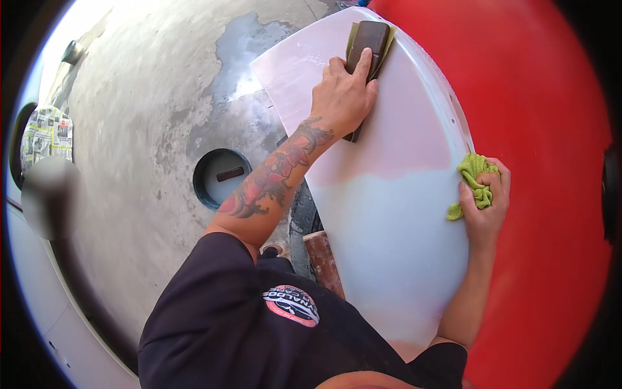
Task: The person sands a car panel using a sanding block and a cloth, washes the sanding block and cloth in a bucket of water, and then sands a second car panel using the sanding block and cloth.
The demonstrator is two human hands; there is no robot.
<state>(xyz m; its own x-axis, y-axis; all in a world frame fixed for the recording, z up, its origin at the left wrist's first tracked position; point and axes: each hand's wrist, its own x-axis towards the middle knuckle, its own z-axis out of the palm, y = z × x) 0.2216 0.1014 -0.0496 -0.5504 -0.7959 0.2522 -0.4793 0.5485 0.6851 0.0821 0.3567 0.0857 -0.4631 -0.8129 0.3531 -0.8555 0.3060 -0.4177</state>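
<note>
My left hand (343, 97) is closed on a dark sanding block (372, 37), its index finger stretched along the top. Olive-coloured sandpaper sticks out from the block's sides. The block rests on the upper part of a curved panel (389, 220), pinkish at the top and pale bluish white below. At the panel's right edge, my right hand (486, 201) grips a crumpled green cloth (476, 178), with the thumb on its left side. The lower part of the block is partly hidden behind my left hand.
A round dark bucket (199, 178) of cloudy liquid, with a dark block (230, 174) in it, stands on the partly wet concrete floor (136, 129). Beside the panel are a tire (303, 220) and a reddish-brown piece (322, 259). A red surface (544, 129) curves along the right.
</note>
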